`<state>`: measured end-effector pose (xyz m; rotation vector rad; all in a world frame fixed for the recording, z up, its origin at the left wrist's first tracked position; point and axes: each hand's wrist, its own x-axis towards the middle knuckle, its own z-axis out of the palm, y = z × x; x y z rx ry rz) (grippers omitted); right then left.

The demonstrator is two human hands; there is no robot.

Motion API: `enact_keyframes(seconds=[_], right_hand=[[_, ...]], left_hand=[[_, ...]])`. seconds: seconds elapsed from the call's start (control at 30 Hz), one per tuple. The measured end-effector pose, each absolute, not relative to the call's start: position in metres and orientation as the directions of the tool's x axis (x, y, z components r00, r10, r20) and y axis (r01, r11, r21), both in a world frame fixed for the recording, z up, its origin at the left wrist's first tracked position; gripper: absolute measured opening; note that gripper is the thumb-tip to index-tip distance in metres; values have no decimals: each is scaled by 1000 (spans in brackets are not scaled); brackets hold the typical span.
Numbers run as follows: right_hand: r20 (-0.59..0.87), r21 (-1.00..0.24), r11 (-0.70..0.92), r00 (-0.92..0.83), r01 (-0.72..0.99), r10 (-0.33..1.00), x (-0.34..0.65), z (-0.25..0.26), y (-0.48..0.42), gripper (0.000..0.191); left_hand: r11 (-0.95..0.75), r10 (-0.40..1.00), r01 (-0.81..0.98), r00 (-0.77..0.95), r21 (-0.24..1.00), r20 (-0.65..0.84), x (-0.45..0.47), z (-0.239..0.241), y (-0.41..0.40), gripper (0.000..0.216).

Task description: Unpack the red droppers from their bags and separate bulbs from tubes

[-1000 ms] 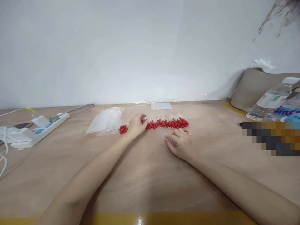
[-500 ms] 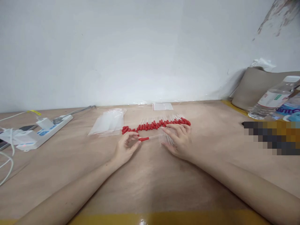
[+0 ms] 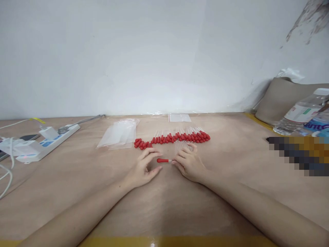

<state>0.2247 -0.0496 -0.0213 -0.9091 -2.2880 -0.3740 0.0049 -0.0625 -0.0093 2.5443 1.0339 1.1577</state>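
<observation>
And over at the far right, here comes the lettering: on the pale-blue package [image 3: 318,120] just beside the bottle [image 3: 303,110], large dark-blue letters spell out "ant", with a rounded letter right behind them, perhaps a "c" or an "o", hard to tell so close to the edge of view. Across to the bottle now, where the white label [image 3: 298,116] shows red print at its left and a small green block at its right, both too blurred to read.

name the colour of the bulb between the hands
The bulb is red, clearest in the head view.
</observation>
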Motion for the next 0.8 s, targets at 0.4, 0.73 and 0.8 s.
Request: enact_keyframes(seconds=[0.4,0.73,0.8], right_hand=[[684,-36,798,-568,601,458,226,-26,-50,23],[723,87,831,-608,550,327,227,-21,-56,19],[729,125,828,-616,547,298,228,-20,-57,18]], left_hand=[[-758,614,638,630,133,476,28,-9,-59,18],[-770,596,635,677,68,432,26,-2,-64,21],[-771,599,632,681,75,421,25,-2,-64,23]])
